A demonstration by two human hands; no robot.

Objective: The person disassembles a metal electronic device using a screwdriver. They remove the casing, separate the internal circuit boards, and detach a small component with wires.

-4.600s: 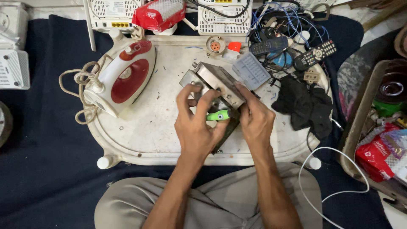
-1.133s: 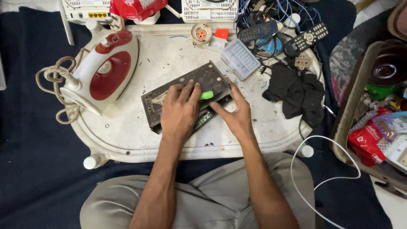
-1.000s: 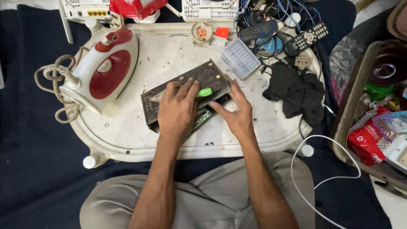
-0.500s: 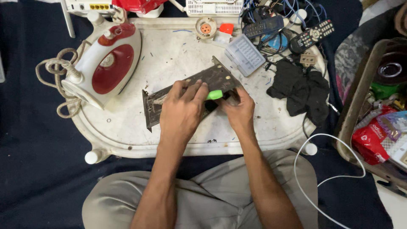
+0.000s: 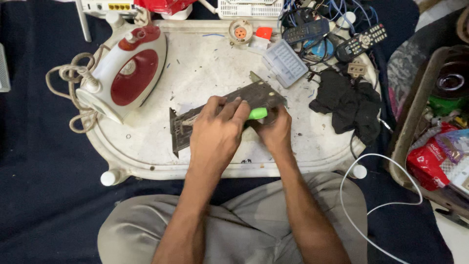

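Grey-brown and worn, the flat metal plate lies tilted across the middle of the white tray, and much of it is covered: the left hand lies over its centre with the fingers curled onto the upper edge, so only the left end and the right tip show. A bright green handle peeks out between the two hands; what tool it belongs to cannot be made out, since its working end is hidden under the fingers. The right hand closes its grip around that green handle, fingers pressed together on it, right against the plate's right end. The left grip is half closed, pinching the plate's edge.

At the right edge of the view a brown tub is cut off by the frame; it holds a red packet, a dark round lid and other bits too jumbled to tell apart. A clear plastic box rests on the tray near the top; its contents cannot be read.

Beside the plate, to the left, a red and white iron lies with its coiled cord hanging off the tray. A black cloth is bunched to the right, two remote controls lie among tangled wires at the top, and a white cable loops over the dark blue fabric.
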